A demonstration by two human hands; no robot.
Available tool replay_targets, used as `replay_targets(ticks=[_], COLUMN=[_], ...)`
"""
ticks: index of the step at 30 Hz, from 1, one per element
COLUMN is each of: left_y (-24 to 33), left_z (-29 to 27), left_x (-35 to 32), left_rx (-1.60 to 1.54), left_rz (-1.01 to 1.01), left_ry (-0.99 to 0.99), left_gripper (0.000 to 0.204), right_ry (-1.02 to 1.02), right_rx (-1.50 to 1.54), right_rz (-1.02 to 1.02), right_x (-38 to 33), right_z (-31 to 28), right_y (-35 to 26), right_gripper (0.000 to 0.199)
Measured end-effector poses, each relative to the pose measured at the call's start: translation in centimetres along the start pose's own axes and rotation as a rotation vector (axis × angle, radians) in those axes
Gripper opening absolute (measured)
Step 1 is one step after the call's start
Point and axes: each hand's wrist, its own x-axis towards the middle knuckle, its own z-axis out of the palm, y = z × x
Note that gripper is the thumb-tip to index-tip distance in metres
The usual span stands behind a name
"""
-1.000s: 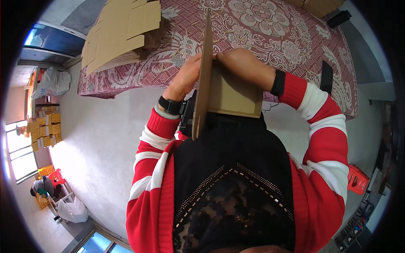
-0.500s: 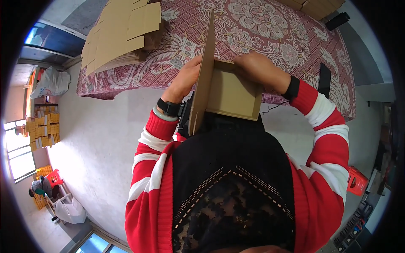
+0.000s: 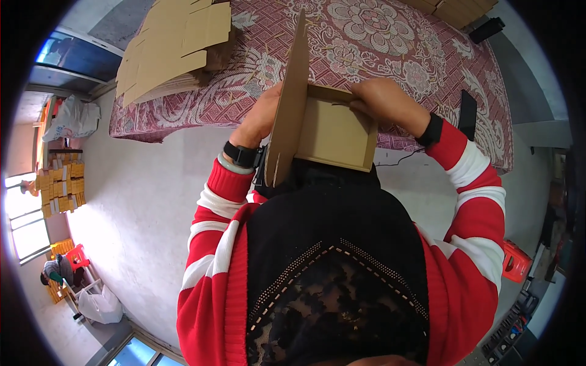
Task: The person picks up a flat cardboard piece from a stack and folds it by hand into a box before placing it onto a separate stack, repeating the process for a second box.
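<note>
I hold a half-folded brown cardboard box (image 3: pixel 334 131) in front of my chest, at the near edge of a table (image 3: pixel 378 43) covered with a maroon flowered cloth. Its long lid flap (image 3: pixel 290 104) stands upright on the left. My left hand (image 3: pixel 261 116) grips behind that flap, partly hidden by it. My right hand (image 3: pixel 384 100) grips the box's far right corner, fingers bent over the wall. Both sleeves are red and white striped, and a dark band sits on each wrist.
A stack of flat cardboard blanks (image 3: pixel 174 49) lies on the table's left end. More cardboard (image 3: pixel 455 9) sits at the far right, and a black phone (image 3: pixel 467 113) near the right edge. A red stool (image 3: pixel 516 261) stands on the floor at right, a person (image 3: pixel 55 271) far left.
My right hand has slid from the box's top middle to its far right corner. The box has tilted so its inner bottom shows more. The left hand stays behind the flap.
</note>
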Motion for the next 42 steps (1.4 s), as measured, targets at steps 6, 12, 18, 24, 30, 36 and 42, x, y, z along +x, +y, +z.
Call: replay_targets(ticks=[6,12,18,24,30,36,42], left_y=[3.3,0.3,2.9,-2.9,-2.9,0.5,-1.0], left_z=[1.6,-0.4,2.3,-2.8,-4.3,-2.6,0.0], left_x=[-3.6,-1.7,-5.5,-3.0,-3.7,-3.7,-4.3], left_rx=[-0.06,0.074,-0.224,0.31,0.962,-0.193,-0.301], left_rz=[0.272,-0.069,0.086,0.229,0.636,0.234,0.578], left_ry=[-0.168,0.01,-0.019,0.011,0.181,0.107,0.367], left_gripper=[0.039,0.038,0.038,0.041,0.047,0.044,0.036], right_ry=[0.047,-0.048,-0.03,-0.086,0.058,-0.098,0.32], right_rx=[0.01,-0.008,0.104,0.063,0.034,0.335,1.212], right_rz=[-0.085,-0.075,-0.087,-0.113,0.021,0.353,0.257], right_x=[0.9,1.8,6.0,8.9,8.7,6.5,4.5], right_z=[0.7,-0.4,-0.8,0.1,0.0,-2.8,2.2], right_y=[0.3,0.0,-2.6,-2.9,0.7,1.9,4.4], right_gripper=[0.017,0.02,0.024,0.023,0.026,0.033,0.031])
